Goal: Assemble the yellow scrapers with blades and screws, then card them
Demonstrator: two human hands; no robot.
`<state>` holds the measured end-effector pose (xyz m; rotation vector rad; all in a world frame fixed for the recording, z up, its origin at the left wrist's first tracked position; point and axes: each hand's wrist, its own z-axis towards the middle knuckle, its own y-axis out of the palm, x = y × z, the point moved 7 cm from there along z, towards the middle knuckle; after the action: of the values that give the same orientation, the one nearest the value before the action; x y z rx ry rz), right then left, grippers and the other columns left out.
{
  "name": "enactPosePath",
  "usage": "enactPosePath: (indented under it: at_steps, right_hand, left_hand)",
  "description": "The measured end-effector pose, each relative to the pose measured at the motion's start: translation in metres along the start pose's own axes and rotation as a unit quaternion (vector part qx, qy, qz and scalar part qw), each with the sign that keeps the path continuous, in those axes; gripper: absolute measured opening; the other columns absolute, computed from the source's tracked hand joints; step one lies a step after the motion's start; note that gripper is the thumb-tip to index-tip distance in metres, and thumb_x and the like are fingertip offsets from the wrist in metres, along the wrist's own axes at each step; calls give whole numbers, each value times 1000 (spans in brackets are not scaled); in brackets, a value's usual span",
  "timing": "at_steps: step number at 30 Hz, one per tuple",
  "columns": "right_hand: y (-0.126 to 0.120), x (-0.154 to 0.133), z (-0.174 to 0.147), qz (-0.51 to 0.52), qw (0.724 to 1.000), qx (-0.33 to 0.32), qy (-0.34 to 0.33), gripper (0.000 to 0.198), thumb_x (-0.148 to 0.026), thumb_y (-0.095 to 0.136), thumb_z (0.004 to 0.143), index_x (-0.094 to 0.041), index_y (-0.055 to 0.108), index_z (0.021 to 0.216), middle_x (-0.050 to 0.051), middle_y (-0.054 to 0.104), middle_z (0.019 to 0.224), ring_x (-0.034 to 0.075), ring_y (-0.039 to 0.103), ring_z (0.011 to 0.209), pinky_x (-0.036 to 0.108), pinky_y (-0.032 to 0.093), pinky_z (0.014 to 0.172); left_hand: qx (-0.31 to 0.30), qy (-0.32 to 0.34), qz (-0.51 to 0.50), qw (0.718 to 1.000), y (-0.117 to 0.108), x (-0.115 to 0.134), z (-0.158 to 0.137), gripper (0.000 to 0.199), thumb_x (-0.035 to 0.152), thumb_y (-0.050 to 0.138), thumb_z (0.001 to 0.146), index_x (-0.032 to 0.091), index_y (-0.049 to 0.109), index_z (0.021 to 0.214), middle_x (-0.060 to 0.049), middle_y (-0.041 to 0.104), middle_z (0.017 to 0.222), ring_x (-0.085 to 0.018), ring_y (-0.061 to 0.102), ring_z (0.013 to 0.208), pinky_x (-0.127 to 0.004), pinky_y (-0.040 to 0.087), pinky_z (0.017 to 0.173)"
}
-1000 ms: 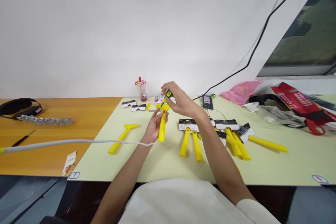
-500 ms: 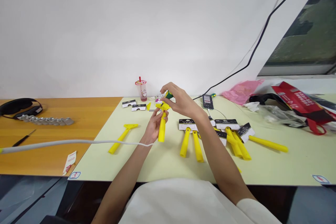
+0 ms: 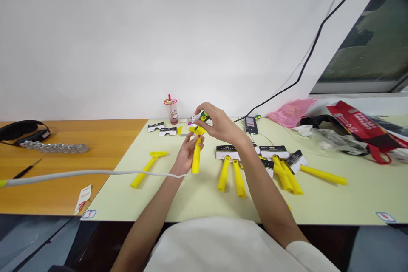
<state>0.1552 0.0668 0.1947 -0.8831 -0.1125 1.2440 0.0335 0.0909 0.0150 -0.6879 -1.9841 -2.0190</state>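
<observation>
My left hand [image 3: 185, 155] is closed around a yellow scraper [image 3: 196, 159], its head up and its handle toward me. Above that head, my right hand [image 3: 216, 123] grips a screwdriver by its green and yellow handle [image 3: 204, 116]; the fingers cover part of it. The screwdriver's tip is too small to make out against the scraper head. Another yellow scraper [image 3: 148, 169] lies to the left of my hands. On the right, beside my forearm, lie several yellow scrapers [image 3: 239, 178] with black and white cards [image 3: 274, 151] on their heads.
Two loose cards [image 3: 168, 131] and a drink cup [image 3: 173, 110] stand or lie near the wall. Behind my right hand is a phone [image 3: 251, 125] on a cable. A red bag [image 3: 363, 121] lies far right. A pale cord [image 3: 95, 172] crosses to my left wrist.
My hands keep the same holds on the scraper and screwdriver, with hardly any movement. The whole view has shifted slightly.
</observation>
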Motion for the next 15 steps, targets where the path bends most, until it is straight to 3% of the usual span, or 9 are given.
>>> enactPosePath:
  at_steps: [6,15]
  right_hand:
    - [3,0,-3,35,999,-31,12,29,-17,55,98,-27,52,125,10,66,131,26,66,111,43,54,95]
    - [5,2,0,-7,999,-22,30,11,-33,58,108,-28,51,116,7,69,119,23,64,96,40,50,87]
  left_hand:
    - [19,6,6,1000,-6,1,3,41,-1,78,89,24,66,119,-5,75,113,-15,77,99,-19,56,71]
    - [7,-4,-3,1000,-2,1,1,38,-1,79,88,24,64,114,-7,75,118,-18,78,106,-19,56,70]
